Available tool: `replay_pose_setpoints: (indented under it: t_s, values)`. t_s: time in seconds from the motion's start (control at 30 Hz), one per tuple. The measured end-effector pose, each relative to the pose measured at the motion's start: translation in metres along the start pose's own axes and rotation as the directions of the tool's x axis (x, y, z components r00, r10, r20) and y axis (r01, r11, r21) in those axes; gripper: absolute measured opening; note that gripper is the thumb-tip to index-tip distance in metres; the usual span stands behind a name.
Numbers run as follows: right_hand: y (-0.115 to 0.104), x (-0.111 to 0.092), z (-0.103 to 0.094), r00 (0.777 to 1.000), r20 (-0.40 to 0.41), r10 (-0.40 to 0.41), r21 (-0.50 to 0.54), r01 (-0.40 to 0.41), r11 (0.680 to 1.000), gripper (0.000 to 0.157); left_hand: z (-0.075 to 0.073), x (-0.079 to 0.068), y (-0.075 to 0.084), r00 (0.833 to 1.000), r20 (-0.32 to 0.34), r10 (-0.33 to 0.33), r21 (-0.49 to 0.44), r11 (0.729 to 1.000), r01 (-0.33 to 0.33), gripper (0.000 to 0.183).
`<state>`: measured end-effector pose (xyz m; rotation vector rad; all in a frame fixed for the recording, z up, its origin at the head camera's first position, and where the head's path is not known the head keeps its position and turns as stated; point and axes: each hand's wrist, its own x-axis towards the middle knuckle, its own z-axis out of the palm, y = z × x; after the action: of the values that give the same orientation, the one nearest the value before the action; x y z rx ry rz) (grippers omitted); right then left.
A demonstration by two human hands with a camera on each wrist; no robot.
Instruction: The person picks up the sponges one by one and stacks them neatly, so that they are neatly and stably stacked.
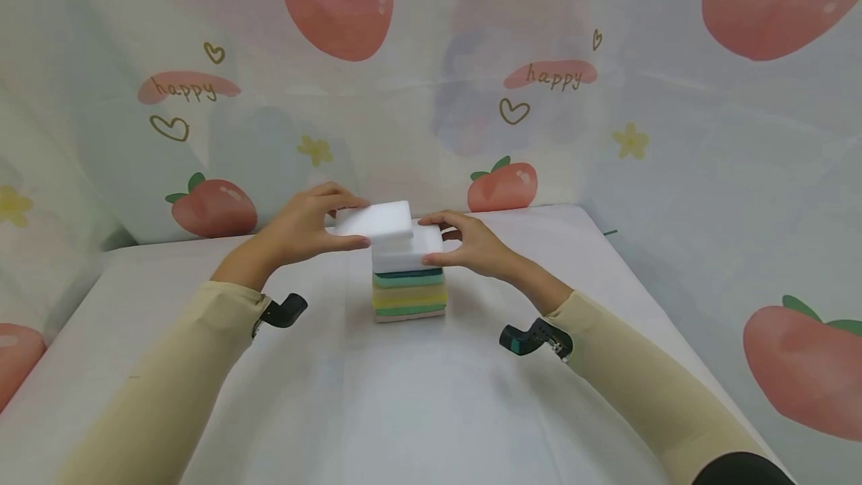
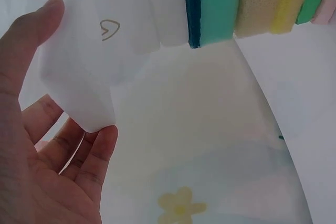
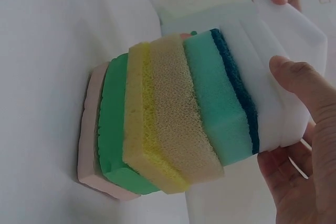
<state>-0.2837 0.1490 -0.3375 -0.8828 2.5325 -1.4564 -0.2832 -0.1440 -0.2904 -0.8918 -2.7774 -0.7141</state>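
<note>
A white sponge block (image 1: 377,221) is pinched between the thumb and fingers of my left hand (image 1: 303,224); it overlaps the stack's top in the head view and sits offset to the left. My right hand (image 1: 474,245) grips the white sponge layer (image 1: 404,254) atop the stack, thumb on the near side and fingers on the far side. Below it, in the right wrist view, come a teal sponge (image 3: 212,103) with a dark blue scouring face, a beige sponge (image 3: 181,98), a yellow sponge (image 3: 147,124), a green sponge (image 3: 113,124) and a pink sponge (image 3: 92,129) at the bottom.
The stack stands on a white-covered table (image 1: 404,395), toward its far edge. Behind the table hangs a printed cloth (image 1: 417,118) with peaches and hearts. Dark wrist-worn devices sit on both sleeves, the left one (image 1: 286,311) and the right one (image 1: 532,337).
</note>
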Motion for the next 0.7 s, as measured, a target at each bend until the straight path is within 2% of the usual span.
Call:
replay_pose_setpoints:
  t_s: [0.13, 0.2, 0.4, 0.7]
  values:
    - [0.019, 0.007, 0.001, 1.0, -0.002, 0.0, 0.011, 0.0, 1.0, 0.063, 0.002, 0.003, 0.004, 1.0, -0.004, 0.007, -0.007, 1.0, -0.007, 0.061]
    - [0.022, 0.008, 0.001, 1.0, -0.002, -0.007, 0.015, 0.007, 1.0, 0.063, 0.003, 0.004, 0.005, 1.0, 0.004, 0.006, -0.013, 1.0, -0.006, 0.062]
    - [0.023, 0.008, 0.0, 0.999, -0.005, -0.035, 0.02, 0.035, 0.999, 0.061, 0.007, 0.008, 0.009, 0.999, 0.044, -0.006, -0.026, 1.0, 0.007, 0.064]
    - [0.023, 0.007, 0.0, 1.0, -0.006, -0.016, 0.01, 0.016, 1.0, 0.062, 0.013, 0.015, 0.017, 0.999, 0.048, 0.021, -0.038, 0.999, -0.019, 0.06]
